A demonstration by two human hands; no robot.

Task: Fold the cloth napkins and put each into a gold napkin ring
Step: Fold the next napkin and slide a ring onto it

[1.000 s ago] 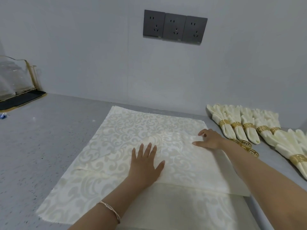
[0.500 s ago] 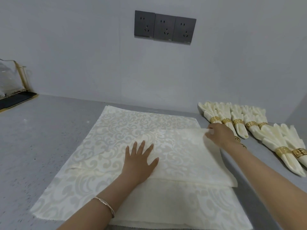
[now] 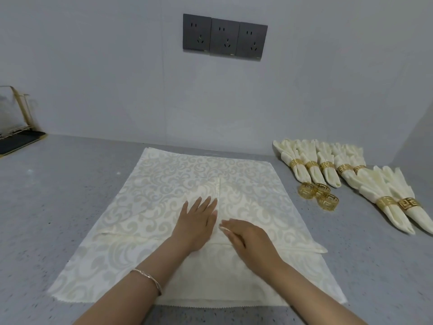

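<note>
On the napkin (image 3: 164, 184) (corners folded) rest left hand (image 3: 199, 221), right hand (image 3: 248, 240).

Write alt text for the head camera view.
A left hand and right hand press on a cream napkin whose sides fold to meet mid-cloth, on a grey counter. At right lie three loose gold rings and ringed napkins.

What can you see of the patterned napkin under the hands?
The napkin is cream cloth with a woven pale scroll pattern, spread flat on the grey counter. Two flaps are folded in, meeting at a straight seam down the middle. The left hand presses flat beside the seam; the right hand rests its fingers on it.
</note>
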